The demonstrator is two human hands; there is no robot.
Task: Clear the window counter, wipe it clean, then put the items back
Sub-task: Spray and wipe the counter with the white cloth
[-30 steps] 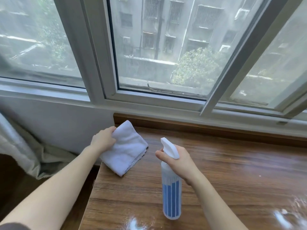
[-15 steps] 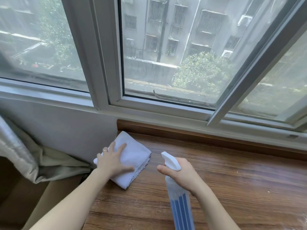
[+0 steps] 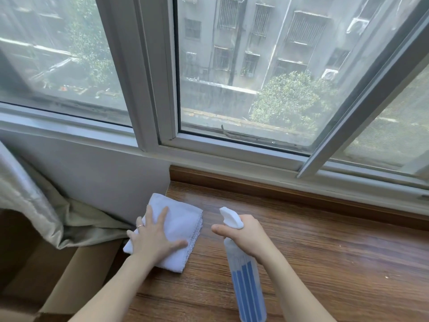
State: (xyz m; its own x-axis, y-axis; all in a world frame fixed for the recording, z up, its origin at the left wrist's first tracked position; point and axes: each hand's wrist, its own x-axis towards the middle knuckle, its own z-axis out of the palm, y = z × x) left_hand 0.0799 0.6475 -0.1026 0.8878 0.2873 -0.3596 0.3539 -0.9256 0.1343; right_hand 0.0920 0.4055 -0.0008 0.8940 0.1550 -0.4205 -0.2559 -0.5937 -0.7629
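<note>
I see my left hand [image 3: 155, 238] lying flat, fingers spread and straight, pressing down on a folded white cloth [image 3: 178, 231] at the lower centre-left of the frame. The cloth lies on the left end of the wooden counter [image 3: 336, 263], its left corner poking out past the counter's edge, near the grey wall. There is a ring on one finger of that hand.

Just right of the cloth, apart from it, my right hand [image 3: 246, 235] is curled round the neck of a spray bottle [image 3: 247, 289]. The white nozzle head sticks out above the hand and points to the upper left, toward the cloth. The thumb stretches out to the left beside the nozzle; I cannot tell whether a finger is on the trigger. The clear body with blue stripes slants down to the bottom edge of the frame, and I cannot tell whether its base touches the counter.

The window frame [image 3: 232, 156] runs along the back of the counter. A pale curtain [image 3: 34, 205] bunches at the left edge, above a cardboard box [image 3: 69, 284] in the lower left corner.
</note>
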